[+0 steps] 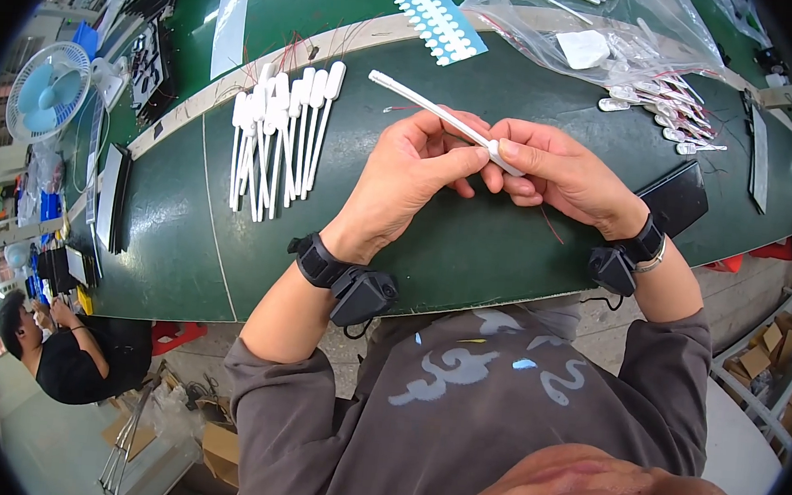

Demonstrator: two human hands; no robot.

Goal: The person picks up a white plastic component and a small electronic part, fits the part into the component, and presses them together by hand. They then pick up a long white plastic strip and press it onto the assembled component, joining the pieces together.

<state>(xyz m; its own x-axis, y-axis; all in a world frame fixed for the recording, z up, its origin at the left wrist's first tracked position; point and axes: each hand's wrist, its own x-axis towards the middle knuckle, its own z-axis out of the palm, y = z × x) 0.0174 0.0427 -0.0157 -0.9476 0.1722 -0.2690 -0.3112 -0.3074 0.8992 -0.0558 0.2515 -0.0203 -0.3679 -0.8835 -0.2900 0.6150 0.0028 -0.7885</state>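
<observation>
A slim white plastic wand (426,107) with a wider end slants between my hands above the green work surface. My left hand (412,160) is closed around its middle, thumb and fingers pinching it. My right hand (560,167) pinches the wider end between thumb and fingers, partly hiding it. Thin red wire hangs below my right hand, and a short wire shows by the left fingers. To the left of my left hand lie several similar white wands (282,108) in a group, with red wires trailing from their wide ends.
A blue sheet of white stickers (441,28) lies at the far middle. A clear plastic bag (543,36) and several white wired pieces (663,110) are at the far right. A black flat object (677,200) lies beside my right wrist. Another person (81,353) sits at left.
</observation>
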